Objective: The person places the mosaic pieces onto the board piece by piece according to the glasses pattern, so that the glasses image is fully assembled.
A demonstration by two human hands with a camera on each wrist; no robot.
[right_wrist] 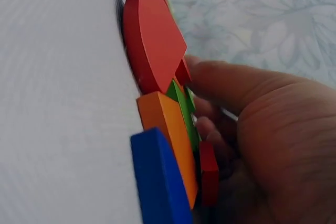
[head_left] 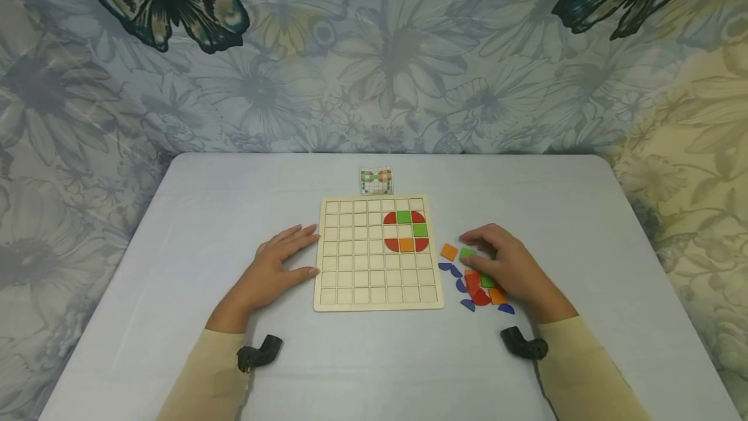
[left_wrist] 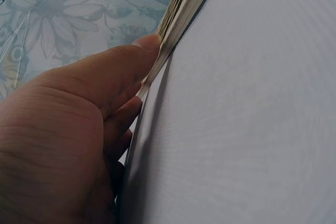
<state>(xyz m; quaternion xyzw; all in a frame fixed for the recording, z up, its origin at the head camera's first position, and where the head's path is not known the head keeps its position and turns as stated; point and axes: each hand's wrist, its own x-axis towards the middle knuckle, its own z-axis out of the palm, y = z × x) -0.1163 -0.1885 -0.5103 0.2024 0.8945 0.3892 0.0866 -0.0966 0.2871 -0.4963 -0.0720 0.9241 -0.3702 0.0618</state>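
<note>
A pale wooden grid board lies on the table, with red quarter-round, green square and orange square pieces set in its upper right cells. My left hand rests at the board's left edge, fingers extended; in the left wrist view the thumb touches the board's side. Right of the board, my right hand is over a loose pile, thumb and forefinger apart around a green square. Red quarter-rounds, an orange square and a blue half-round lie beside that hand. The palm hides part of the pile.
A small printed pattern card lies just behind the board. Several blue half-rounds and another orange square are scattered between board and right hand. White cloth covers the table; a flowered curtain hangs behind.
</note>
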